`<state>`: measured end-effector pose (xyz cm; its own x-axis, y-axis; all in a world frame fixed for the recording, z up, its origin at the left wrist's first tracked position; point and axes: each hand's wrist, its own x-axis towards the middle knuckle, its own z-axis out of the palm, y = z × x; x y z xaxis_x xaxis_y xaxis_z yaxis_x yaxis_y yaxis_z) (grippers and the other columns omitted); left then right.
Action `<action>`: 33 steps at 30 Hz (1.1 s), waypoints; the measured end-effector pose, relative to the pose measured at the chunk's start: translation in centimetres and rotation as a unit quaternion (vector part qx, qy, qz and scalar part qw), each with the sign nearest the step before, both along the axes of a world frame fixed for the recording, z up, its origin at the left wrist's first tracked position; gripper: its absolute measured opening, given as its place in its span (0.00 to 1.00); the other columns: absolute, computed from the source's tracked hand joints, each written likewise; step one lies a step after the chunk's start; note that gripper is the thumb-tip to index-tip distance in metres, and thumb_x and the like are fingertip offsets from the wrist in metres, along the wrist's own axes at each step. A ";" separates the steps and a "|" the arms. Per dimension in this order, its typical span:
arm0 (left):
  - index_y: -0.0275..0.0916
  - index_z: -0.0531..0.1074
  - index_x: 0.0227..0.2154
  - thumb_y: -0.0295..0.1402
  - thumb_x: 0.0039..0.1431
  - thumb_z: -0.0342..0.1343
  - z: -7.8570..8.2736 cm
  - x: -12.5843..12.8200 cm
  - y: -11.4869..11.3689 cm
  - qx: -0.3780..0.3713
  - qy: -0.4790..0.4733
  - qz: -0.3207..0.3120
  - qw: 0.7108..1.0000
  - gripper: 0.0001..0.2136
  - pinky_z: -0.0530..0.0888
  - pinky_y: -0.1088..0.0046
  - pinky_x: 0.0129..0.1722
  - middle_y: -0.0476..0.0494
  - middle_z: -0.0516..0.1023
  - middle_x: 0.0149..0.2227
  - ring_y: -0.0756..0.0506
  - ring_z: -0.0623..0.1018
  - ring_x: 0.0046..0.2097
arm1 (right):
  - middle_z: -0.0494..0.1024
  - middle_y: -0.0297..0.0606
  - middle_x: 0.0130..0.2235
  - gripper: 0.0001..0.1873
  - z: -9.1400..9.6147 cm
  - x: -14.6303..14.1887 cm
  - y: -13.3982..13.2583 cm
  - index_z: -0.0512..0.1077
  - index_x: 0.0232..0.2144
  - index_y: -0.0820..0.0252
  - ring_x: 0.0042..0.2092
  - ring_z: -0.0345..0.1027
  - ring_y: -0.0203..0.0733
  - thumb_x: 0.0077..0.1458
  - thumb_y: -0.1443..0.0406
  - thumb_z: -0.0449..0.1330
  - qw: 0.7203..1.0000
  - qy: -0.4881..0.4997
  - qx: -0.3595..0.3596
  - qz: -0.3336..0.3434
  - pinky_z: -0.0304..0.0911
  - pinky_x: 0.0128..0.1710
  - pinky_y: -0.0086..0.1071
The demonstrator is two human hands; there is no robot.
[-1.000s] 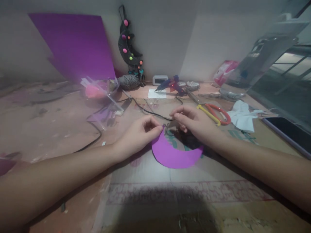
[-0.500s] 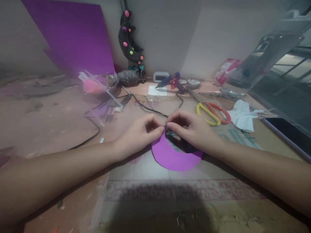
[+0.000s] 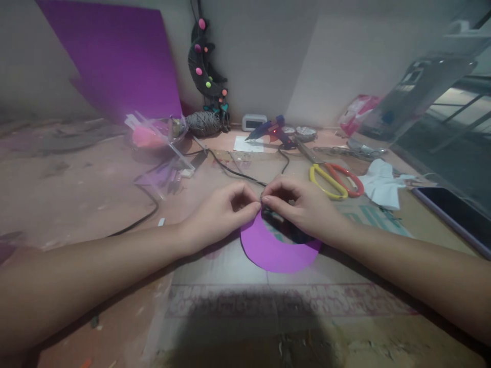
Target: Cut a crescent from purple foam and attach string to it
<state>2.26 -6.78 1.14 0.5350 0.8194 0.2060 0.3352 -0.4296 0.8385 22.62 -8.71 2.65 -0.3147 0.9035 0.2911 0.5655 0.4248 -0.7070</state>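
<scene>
A flat purple crescent-shaped cutout lies in front of me, its curved edge toward me. My left hand pinches the cutout's left tip between thumb and forefinger. Right against it, my right hand is closed in a pinch at the same tip. A tiny dark bit shows at its fingertips, too small to name. The right hand covers the cutout's other end. Dark shadow fills the inner curve below my right palm.
Scissors with yellow and red handles lie beyond my right hand. A glue gun rests at the back, near a grey yarn bundle. A phone is at right beside white tissue. A black cord crosses behind my hands.
Almost nothing differs. Both hands keep their pinch at the tip, and the whole view has shifted very slightly downward.
</scene>
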 end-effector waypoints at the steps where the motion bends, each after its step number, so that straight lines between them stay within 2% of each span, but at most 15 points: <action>1: 0.37 0.72 0.32 0.33 0.62 0.56 0.0 0.0 0.0 -0.002 -0.001 -0.001 1.000 0.05 0.70 0.74 0.33 0.50 0.76 0.31 0.50 0.74 0.33 | 0.78 0.37 0.32 0.07 0.0 0.0 0.0 0.75 0.32 0.58 0.34 0.70 0.39 0.59 0.61 0.61 1.000 0.001 -0.002 0.001 0.63 0.35 0.33; 6: 0.38 0.72 0.33 0.34 0.63 0.56 -0.1 0.0 0.0 -0.026 -0.020 -0.004 0.999 0.06 0.69 0.74 0.33 0.49 0.76 0.32 0.50 0.74 0.33 | 0.78 0.38 0.34 0.11 -0.1 0.1 0.0 0.76 0.33 0.58 0.36 0.71 0.40 0.63 0.60 0.58 1.000 0.010 0.004 0.012 0.63 0.38 0.34; 9: 0.38 0.71 0.33 0.35 0.63 0.56 -0.1 0.0 0.1 -0.058 -0.042 -0.005 0.997 0.06 0.68 0.75 0.31 0.49 0.76 0.32 0.51 0.72 0.31 | 0.78 0.37 0.34 0.14 0.0 0.2 0.0 0.77 0.37 0.59 0.37 0.71 0.41 0.65 0.59 0.53 0.999 0.033 -0.003 -0.012 0.63 0.37 0.34; 12: 0.37 0.71 0.34 0.35 0.64 0.56 -0.1 0.1 0.2 -0.077 -0.063 -0.003 0.995 0.06 0.67 0.76 0.29 0.49 0.75 0.32 0.52 0.71 0.30 | 0.78 0.36 0.33 0.15 0.0 0.2 0.0 0.76 0.41 0.59 0.36 0.71 0.40 0.64 0.57 0.55 0.997 0.064 -0.033 -0.027 0.63 0.36 0.33; 15: 0.38 0.71 0.34 0.37 0.64 0.56 -0.2 0.1 0.2 -0.090 -0.080 0.000 0.993 0.08 0.66 0.76 0.28 0.49 0.75 0.32 0.52 0.70 0.29 | 0.78 0.37 0.35 0.13 -0.1 0.2 0.3 0.77 0.37 0.59 0.37 0.72 0.41 0.60 0.56 0.60 0.996 0.062 -0.059 -0.007 0.64 0.38 0.34; 18: 0.37 0.71 0.35 0.39 0.64 0.56 -0.2 0.1 0.2 -0.097 -0.080 0.003 0.992 0.09 0.65 0.76 0.27 0.49 0.74 0.30 0.52 0.70 0.28 | 0.78 0.38 0.36 0.10 -0.3 0.3 0.5 0.77 0.34 0.58 0.38 0.71 0.41 0.56 0.58 0.64 0.997 0.053 -0.055 0.004 0.64 0.40 0.35; 28: 0.38 0.70 0.34 0.38 0.63 0.58 -0.2 0.1 0.3 -0.113 -0.103 -0.011 0.988 0.08 0.64 0.76 0.27 0.52 0.70 0.28 0.52 0.67 0.27 | 0.76 0.35 0.33 0.07 -0.3 0.1 0.2 0.74 0.32 0.59 0.34 0.69 0.38 0.57 0.61 0.62 0.992 0.093 -0.076 0.028 0.64 0.36 0.33; 33: 0.39 0.70 0.34 0.39 0.64 0.57 -0.6 0.2 0.7 -0.139 -0.134 -0.033 0.981 0.09 0.66 0.75 0.29 0.52 0.70 0.28 0.51 0.69 0.29 | 0.74 0.34 0.32 0.10 -0.3 0.2 0.0 0.72 0.33 0.60 0.29 0.65 0.35 0.60 0.58 0.59 0.986 0.126 -0.108 0.034 0.61 0.30 0.31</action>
<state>2.43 -6.08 0.54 0.5459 0.8292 0.1204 0.0650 -0.1851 0.9806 22.84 -8.74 2.31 -0.3192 0.9322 0.1708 0.3358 0.2798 -0.8994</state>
